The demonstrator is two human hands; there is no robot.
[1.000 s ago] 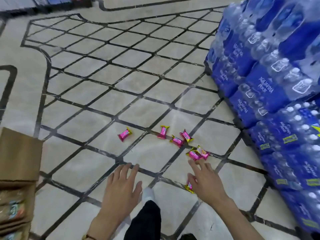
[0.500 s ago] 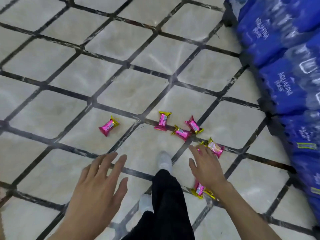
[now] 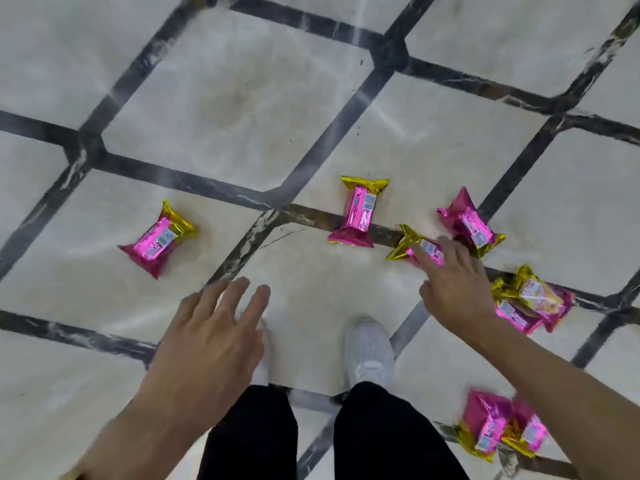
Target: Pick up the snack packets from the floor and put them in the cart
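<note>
Right hand [image 3: 453, 289], fingers spread and grasping nothing, touches a snack packet [image 3: 420, 249] that looks light, crinkly and slippery, best pinched across its puffed middle.

Seven snack packets lie on the tiled floor [image 3: 242, 109]. The leftmost packet [image 3: 157, 239] sits alone, well apart from the rest, ahead of the left hand [image 3: 211, 337]. The centre packet [image 3: 358, 213] lies across a floor joint. To its right, a third packet [image 3: 420, 247] lies under the fingertips of the right hand [image 3: 453, 292] — a fourth packet [image 3: 469, 226] sits just behind it. Further right, two overlapping packets [image 3: 533, 303] lie beside the right wrist. Two more packets [image 3: 498, 431] lie nearest the person, right of the right shoe [image 3: 369, 351].
</note>
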